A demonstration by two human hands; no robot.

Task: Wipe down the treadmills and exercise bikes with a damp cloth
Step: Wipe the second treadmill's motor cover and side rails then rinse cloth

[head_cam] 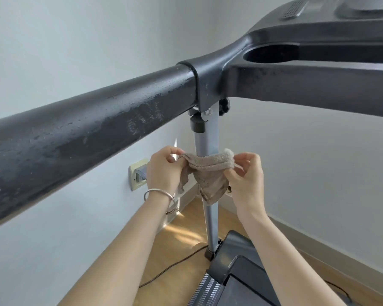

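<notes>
While the beige cloth point(208, 170) is lying across the near side of the treadmill's grey upright post point(205, 138), about midway up it, both hands are pulling it flat against the metal. The left hand point(164, 171) is pinching the cloth's left end between thumb and curled fingers, just left of the post; the right hand point(247, 177) is pinching the right end the same way, just right of it. A loose fold of the cloth is hanging down between the two hands, covering the post below the band. Whether the cloth is passing behind the post as well, I cannot tell.

A silver bracelet point(159, 195) is sitting on the left wrist. Above the hands, the post is meeting a dark joint with a black knob point(224, 106) beside it, and from there the thick black handrail point(86, 133) is running out to the left and toward the camera — droplets and smeared streaks are showing on its surface. The console point(318, 51) is spreading out to the upper right. Below, the post is ending at the treadmill deck point(241, 274), which is standing on a wooden floor point(175, 237). A dark cord point(175, 263) is trailing over the floor, and a wall socket point(138, 173) is showing just left of the left hand.
</notes>
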